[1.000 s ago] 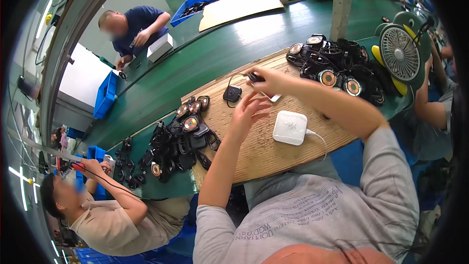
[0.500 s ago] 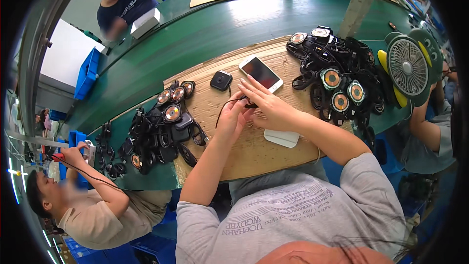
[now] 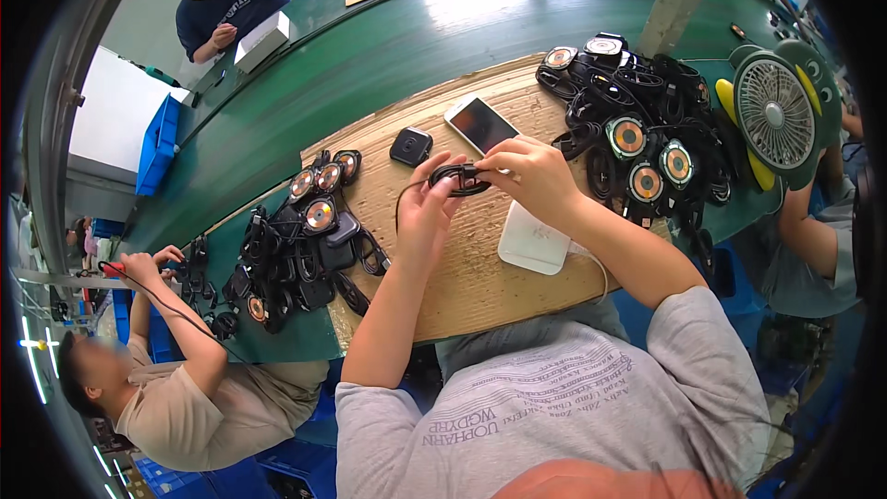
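A coiled black cable (image 3: 450,187) is held up over the cardboard sheet (image 3: 462,282). My left hand (image 3: 427,212) is closed round the coil's left side, fingers curled, with a loose strand hanging beside the wrist. From the right, my right hand (image 3: 539,176) pinches the coil near a small dark plug end. Just beyond the hands lies a white phone (image 3: 482,126) with a dark screen, partly covered by my right hand. A square black puck (image 3: 410,146) rests left of the phone. Beneath my right forearm sits a white square pad (image 3: 534,238) with a white cord.
Piles of black cables with round copper-coil discs lie left (image 3: 305,240) and right (image 3: 637,139). A fan (image 3: 774,122) stands at the right. The green belt (image 3: 388,46) runs behind. Co-workers sit left and right; another is across the belt.
My right hand has drawn back rightward and lower, uncovering the coil and the white pad. Both hands now show the cable between them. The person across the belt has shifted.
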`<state>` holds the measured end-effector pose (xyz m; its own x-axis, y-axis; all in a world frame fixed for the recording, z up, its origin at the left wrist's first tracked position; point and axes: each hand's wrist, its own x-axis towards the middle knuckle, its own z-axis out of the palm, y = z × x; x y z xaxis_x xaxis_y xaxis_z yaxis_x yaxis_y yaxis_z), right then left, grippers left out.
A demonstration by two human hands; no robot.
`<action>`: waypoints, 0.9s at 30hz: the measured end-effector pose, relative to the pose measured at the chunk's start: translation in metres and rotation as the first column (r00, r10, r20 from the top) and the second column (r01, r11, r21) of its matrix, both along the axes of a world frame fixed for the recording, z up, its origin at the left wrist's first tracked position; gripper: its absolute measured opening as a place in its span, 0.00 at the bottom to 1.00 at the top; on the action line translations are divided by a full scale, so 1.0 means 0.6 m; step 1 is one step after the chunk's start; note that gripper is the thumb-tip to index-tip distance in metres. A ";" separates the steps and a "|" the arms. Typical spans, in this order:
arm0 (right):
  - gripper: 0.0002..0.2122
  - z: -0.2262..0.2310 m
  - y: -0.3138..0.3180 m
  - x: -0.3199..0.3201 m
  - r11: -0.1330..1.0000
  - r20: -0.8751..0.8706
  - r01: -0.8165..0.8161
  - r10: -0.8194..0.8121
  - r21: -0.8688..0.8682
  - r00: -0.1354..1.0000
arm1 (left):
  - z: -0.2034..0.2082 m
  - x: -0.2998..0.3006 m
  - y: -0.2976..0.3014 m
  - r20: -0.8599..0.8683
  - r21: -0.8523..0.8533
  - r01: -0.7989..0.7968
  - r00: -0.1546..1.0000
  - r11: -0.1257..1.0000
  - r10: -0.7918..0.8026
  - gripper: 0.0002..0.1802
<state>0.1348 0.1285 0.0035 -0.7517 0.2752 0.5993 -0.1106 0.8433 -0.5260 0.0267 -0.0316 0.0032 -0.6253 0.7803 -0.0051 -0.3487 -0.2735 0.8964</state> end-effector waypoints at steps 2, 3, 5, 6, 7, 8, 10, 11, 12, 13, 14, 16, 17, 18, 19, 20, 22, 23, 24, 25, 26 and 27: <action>0.09 -0.011 -0.001 -0.001 1.000 0.007 -0.030 0.030 0.004 1.000 | -0.002 0.006 0.002 -0.164 -0.085 -0.021 0.987 0.996 0.007 0.15; 0.09 -0.017 -0.003 -0.001 1.000 0.010 -0.031 0.030 0.004 0.999 | -0.005 0.006 0.001 -0.161 -0.086 -0.021 0.987 0.996 0.007 0.15; 0.10 -0.031 -0.008 0.000 0.999 0.073 -0.030 0.029 0.017 0.997 | -0.014 0.002 0.000 -0.375 -0.113 -0.052 0.927 0.992 0.006 0.13; 0.11 -0.036 -0.010 0.000 0.999 0.104 -0.031 0.028 0.024 0.994 | -0.017 0.000 -0.001 -0.476 -0.124 -0.070 0.880 0.990 0.003 0.12; 0.11 -0.039 -0.013 0.001 0.999 0.135 -0.031 0.027 0.031 0.991 | -0.019 -0.001 -0.003 -0.571 -0.132 -0.089 0.821 0.987 -0.003 0.11; 0.11 -0.039 -0.013 0.002 0.999 0.138 -0.029 0.024 0.032 0.990 | -0.018 -0.002 -0.005 -0.568 -0.131 -0.085 0.823 0.988 -0.004 0.11; 0.15 -0.026 -0.009 0.000 0.977 0.047 -0.072 0.064 0.200 0.997 | -0.007 -0.010 -0.015 -0.326 -0.308 -0.026 0.942 0.951 -0.080 0.11; 0.17 -0.018 -0.007 0.001 0.954 0.005 -0.088 0.090 0.286 0.996 | -0.002 -0.014 -0.020 -0.192 -0.385 0.021 0.976 0.923 -0.102 0.11; 0.19 -0.009 -0.005 0.005 0.924 -0.034 -0.098 0.119 0.370 0.992 | 0.000 -0.016 -0.022 -0.053 -0.452 0.079 0.992 0.888 -0.116 0.11; 0.19 0.004 -0.009 0.009 0.921 -0.031 -0.105 0.126 0.376 0.992 | -0.003 -0.018 -0.026 -0.052 -0.446 0.074 0.993 0.892 -0.109 0.11; 0.21 0.022 -0.014 0.017 0.945 0.091 -0.120 0.096 0.306 0.991 | -0.010 -0.020 -0.030 -0.034 -0.396 0.059 0.996 0.916 -0.079 0.11; 0.26 0.052 -0.030 0.032 0.979 0.339 -0.121 0.060 0.162 0.939 | -0.026 -0.029 -0.039 0.009 -0.293 0.019 1.000 0.956 -0.017 0.10; 0.28 0.059 -0.038 0.039 0.990 0.458 -0.105 0.051 0.093 0.887 | -0.032 -0.033 -0.044 0.034 -0.240 -0.004 0.999 0.971 0.012 0.09; 0.31 0.061 -0.035 0.056 0.975 0.482 -0.145 0.046 0.170 0.875 | -0.030 -0.035 -0.047 0.041 -0.229 -0.008 0.999 0.973 0.017 0.09; 0.35 0.060 -0.031 0.078 0.952 0.505 -0.187 0.040 0.244 0.862 | -0.024 -0.036 -0.051 0.010 -0.185 0.019 1.000 0.982 -0.017 0.09; 0.35 0.058 -0.037 0.100 0.948 0.512 -0.193 0.037 0.254 0.858 | -0.015 -0.035 -0.053 -0.023 -0.140 0.048 0.998 0.989 -0.052 0.10; 0.37 0.039 -0.055 0.135 0.924 0.577 -0.209 -0.016 0.322 0.816 | -0.007 -0.035 -0.054 -0.091 -0.053 0.110 0.989 0.993 -0.114 0.10; 0.37 0.026 -0.063 0.144 0.921 0.587 -0.210 -0.024 0.327 0.809 | -0.007 -0.036 -0.055 -0.080 -0.043 0.113 0.990 0.993 -0.117 0.10; 0.38 0.009 -0.070 0.151 0.952 0.536 -0.151 -0.017 0.267 0.844 | -0.007 -0.039 -0.059 -0.134 -0.129 0.182 0.971 0.975 -0.199 0.10; 0.38 -0.007 -0.076 0.155 0.974 0.481 -0.100 -0.010 0.201 0.877 | -0.004 -0.045 -0.066 -0.182 -0.218 0.238 0.943 0.946 -0.279 0.10; 0.38 -0.021 -0.079 0.158 0.990 0.422 -0.052 -0.008 0.129 0.906 | -0.002 -0.048 -0.071 -0.222 -0.310 0.284 0.906 0.907 -0.360 0.11; 0.39 -0.029 -0.080 0.159 0.999 0.361 -0.008 -0.011 0.052 0.932 | 0.001 -0.047 -0.073 -0.254 -0.402 0.321 0.861 0.857 -0.442 0.11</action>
<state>0.2304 0.0803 -0.0139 -0.9196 0.2525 0.3010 0.0801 0.8706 -0.4855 -0.0016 -0.0756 0.0038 -0.2894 0.9438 -0.1594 -0.0337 0.1564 0.9871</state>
